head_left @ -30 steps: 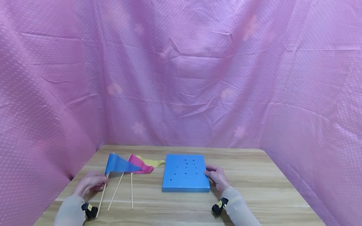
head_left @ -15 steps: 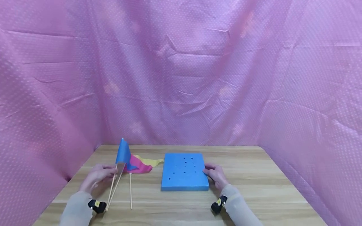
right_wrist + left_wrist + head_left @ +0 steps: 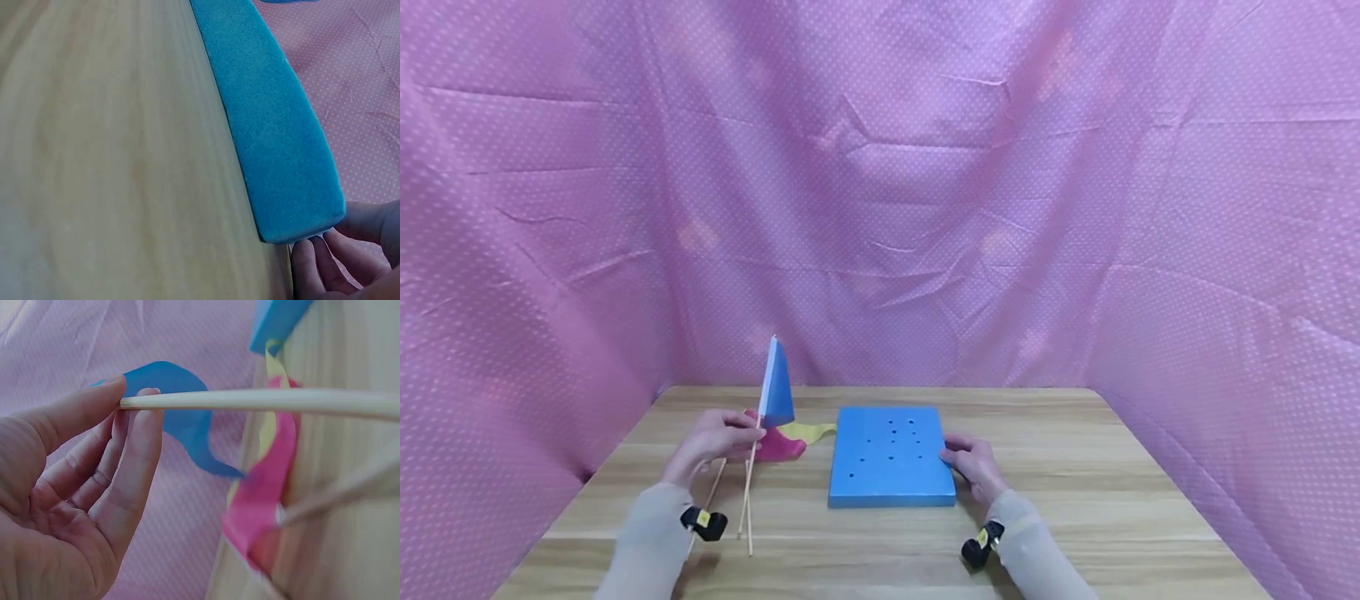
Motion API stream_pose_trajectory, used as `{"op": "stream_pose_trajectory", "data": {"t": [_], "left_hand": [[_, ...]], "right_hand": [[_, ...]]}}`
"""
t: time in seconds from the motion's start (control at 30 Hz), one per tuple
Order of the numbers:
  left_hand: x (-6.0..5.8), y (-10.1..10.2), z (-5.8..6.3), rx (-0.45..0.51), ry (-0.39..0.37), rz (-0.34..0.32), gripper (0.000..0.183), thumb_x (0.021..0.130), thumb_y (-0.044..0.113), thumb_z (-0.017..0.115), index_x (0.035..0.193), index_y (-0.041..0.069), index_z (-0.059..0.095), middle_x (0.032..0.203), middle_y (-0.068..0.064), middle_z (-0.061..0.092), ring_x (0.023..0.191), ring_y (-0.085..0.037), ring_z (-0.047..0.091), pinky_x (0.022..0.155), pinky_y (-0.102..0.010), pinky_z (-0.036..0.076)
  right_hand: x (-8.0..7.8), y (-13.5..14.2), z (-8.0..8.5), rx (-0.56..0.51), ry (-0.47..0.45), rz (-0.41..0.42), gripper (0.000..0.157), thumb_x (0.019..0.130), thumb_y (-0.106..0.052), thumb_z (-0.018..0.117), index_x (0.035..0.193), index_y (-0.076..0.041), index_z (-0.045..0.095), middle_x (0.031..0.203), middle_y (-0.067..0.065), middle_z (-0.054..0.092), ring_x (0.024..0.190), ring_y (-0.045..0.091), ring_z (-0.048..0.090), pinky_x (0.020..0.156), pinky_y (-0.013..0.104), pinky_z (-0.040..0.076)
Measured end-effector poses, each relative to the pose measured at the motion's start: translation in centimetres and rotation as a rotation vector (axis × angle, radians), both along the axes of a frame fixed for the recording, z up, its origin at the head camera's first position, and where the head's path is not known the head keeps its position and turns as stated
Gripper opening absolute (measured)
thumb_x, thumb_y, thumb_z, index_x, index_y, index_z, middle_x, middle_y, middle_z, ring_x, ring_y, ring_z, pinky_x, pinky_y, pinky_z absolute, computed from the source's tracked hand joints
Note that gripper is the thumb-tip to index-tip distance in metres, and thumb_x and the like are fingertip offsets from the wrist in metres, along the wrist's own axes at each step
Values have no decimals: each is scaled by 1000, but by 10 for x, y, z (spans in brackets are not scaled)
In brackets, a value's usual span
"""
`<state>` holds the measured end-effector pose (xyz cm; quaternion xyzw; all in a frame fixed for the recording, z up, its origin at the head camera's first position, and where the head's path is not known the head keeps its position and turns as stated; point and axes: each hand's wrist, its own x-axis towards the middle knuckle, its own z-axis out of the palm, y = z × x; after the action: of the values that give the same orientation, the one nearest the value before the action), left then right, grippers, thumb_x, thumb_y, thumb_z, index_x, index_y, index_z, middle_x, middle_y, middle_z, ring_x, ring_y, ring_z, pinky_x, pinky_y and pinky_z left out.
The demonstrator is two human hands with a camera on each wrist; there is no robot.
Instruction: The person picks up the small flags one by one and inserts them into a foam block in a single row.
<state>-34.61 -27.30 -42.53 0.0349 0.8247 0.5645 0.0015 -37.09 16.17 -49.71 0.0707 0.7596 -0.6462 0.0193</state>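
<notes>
My left hand (image 3: 713, 440) pinches the thin wooden stick (image 3: 269, 402) of a blue pennant flag (image 3: 781, 390) between thumb and fingertips, just below the cloth. The flag stands nearly upright, its stick slanting down towards me. Behind that hand, a pink flag (image 3: 781, 450) lies on the table, partly over a yellow flag (image 3: 267, 436). On the right, my right hand (image 3: 977, 473) grips the right edge of a flat blue block (image 3: 887, 487) with several small holes in its top. Its thumb lies at the upper edge, its fingers curled at the side, as the right wrist view shows.
Two more flag sticks lie on the wooden table (image 3: 1037, 542), one partly behind the left forearm. Pink dotted cloth (image 3: 880, 208) hangs along the back and both sides of the table. A small black camera sits on each wrist.
My left hand has lifted the blue flag off the other two, tipped it upright and carried it right towards the block. The right hand and block have stayed in place.
</notes>
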Motion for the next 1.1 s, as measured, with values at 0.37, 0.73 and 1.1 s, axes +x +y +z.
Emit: {"op": "stream_pose_trajectory", "data": {"t": [0.37, 0.73, 1.1], "left_hand": [[-22, 30, 6, 106, -11, -5, 38, 83, 11, 77, 112, -10, 63, 94, -15, 71, 83, -24, 71, 80, -39, 60], [-30, 50, 4, 198, 4, -2, 32, 83, 8, 77, 109, -7, 66, 93, -9, 72, 81, -20, 71, 88, -48, 57], [-35, 61, -1, 228, 8, 35, 31, 85, 9, 76, 111, -5, 66, 104, -19, 71, 96, -31, 70, 94, -50, 54]], "right_hand": [[0, -3, 2, -4, 10, 3, 40, 90, -6, 67, 129, 2, 60, 133, 23, 59, 127, 39, 52, 108, 51, 43], [2, -2, 1, -13, 6, 9, 41, 90, -8, 67, 130, -1, 60, 135, 22, 58, 129, 40, 50, 109, 52, 41], [1, 4, -2, -85, 16, 68, 48, 88, -9, 71, 132, 3, 57, 137, 24, 55, 133, 41, 45, 112, 54, 37]]}}
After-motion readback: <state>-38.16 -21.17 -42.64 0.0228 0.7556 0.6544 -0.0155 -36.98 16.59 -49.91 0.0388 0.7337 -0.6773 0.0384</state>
